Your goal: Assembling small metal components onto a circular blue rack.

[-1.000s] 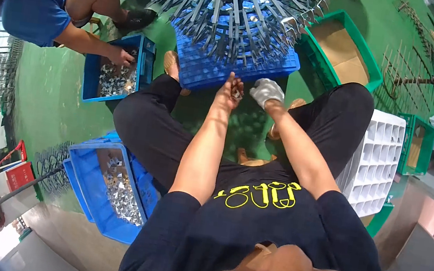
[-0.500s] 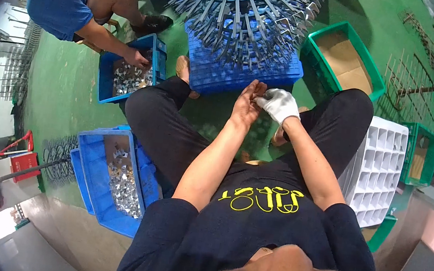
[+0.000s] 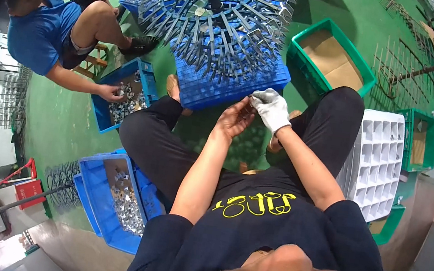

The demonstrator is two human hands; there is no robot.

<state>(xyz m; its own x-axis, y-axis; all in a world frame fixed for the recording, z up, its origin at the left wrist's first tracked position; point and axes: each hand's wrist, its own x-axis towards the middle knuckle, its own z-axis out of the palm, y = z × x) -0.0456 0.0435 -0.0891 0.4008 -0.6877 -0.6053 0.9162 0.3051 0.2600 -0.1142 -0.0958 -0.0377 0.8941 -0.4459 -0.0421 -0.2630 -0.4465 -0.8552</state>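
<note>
The left hand (image 3: 234,120) is curling half open, fingers bent toward the gloved right hand (image 3: 272,109); whether a small piece is sitting between them is too small to tell. The right hand, in a white glove, is closing loosely, fingertips meeting the left just at the near edge of the blue crate (image 3: 229,84), which is carrying the round metal rack (image 3: 216,19). Compared with half a second ago, both hands are sitting slightly closer to the crate. Another person's hand (image 3: 107,92) is reaching into a blue bin of metal parts (image 3: 124,101).
</note>
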